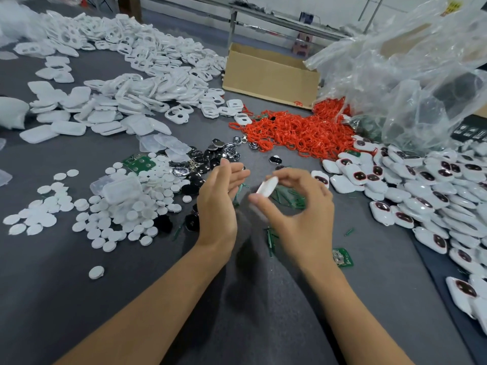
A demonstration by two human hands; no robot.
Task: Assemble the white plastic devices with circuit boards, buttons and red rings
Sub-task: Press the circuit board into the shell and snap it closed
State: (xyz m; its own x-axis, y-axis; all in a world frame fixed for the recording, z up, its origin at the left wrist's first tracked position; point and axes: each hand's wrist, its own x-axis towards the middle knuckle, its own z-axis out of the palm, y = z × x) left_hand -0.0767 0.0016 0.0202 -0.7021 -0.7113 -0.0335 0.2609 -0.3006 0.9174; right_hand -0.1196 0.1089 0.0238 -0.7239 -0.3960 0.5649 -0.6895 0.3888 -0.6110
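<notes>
My right hand (297, 206) pinches a white plastic device (267, 187) edge-on between thumb and fingers, just above the grey table (66, 272). My left hand (220, 198) hovers beside it with fingers spread and nothing in it. A heap of red rings (297, 133) lies behind my hands. Black and chrome buttons (200, 164) are scattered to the left of centre. Green circuit boards lie at my right wrist (342, 256) and by the white discs (138, 162). Assembled white devices (421, 191) are piled at the right.
White round discs (110, 214) cover the left foreground. Empty white shells (137, 75) are heaped across the far left. A cardboard box (271, 75) stands at the back, with a large clear plastic bag (411, 75) to its right. Green offcut strips (290, 198) lie under my right hand.
</notes>
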